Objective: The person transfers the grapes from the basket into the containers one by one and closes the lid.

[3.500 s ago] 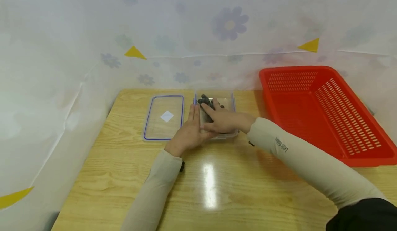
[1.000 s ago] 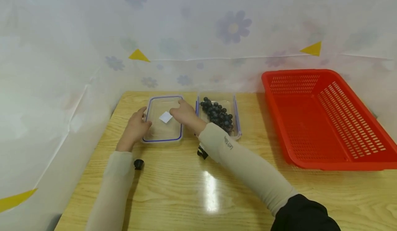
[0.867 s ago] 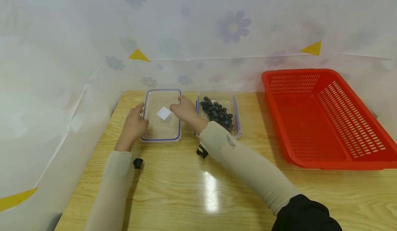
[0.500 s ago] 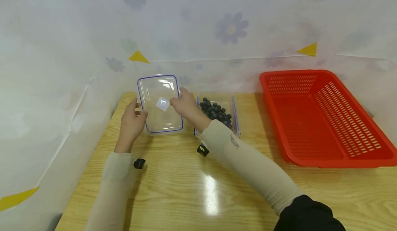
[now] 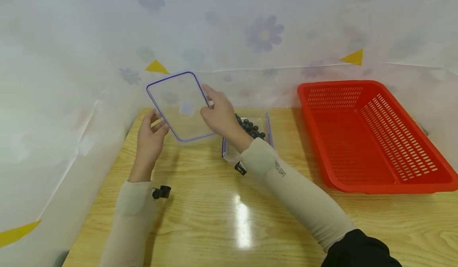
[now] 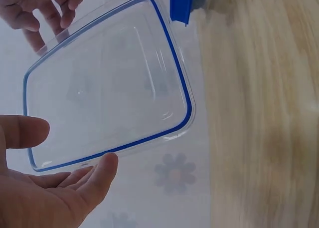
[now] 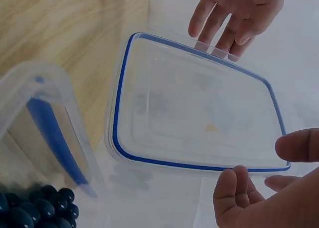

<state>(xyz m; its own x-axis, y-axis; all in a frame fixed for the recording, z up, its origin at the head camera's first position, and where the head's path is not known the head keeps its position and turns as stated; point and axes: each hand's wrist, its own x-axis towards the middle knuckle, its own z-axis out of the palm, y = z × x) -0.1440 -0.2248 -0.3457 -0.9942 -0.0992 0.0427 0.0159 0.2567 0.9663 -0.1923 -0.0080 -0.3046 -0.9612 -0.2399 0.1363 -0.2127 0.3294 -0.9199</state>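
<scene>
Holding the lid point(image 5: 171, 119) up off the table point(image 5: 200, 219), I have it tipped on a slant. My right hand point(image 5: 221, 114) pinches one side, thumb in front, fingers behind. My left hand point(image 5: 148, 141) has its fingers spread, tips at the other side; I can't tell if that thumb touches. Grapes point(image 5: 254, 131) sit in the box point(image 5: 269, 129) by my right hand.

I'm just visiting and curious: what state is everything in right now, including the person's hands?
Clear lid: off the container, lifted above the table, tilted.
Clear container: uncovered, with grapes inside.
Dark grapes: bunched, partly hidden by the right arm in the head view.
Red basket: upright, open-topped.
Left hand: holding one edge of the lid.
Right hand: gripping the opposite edge.
</scene>
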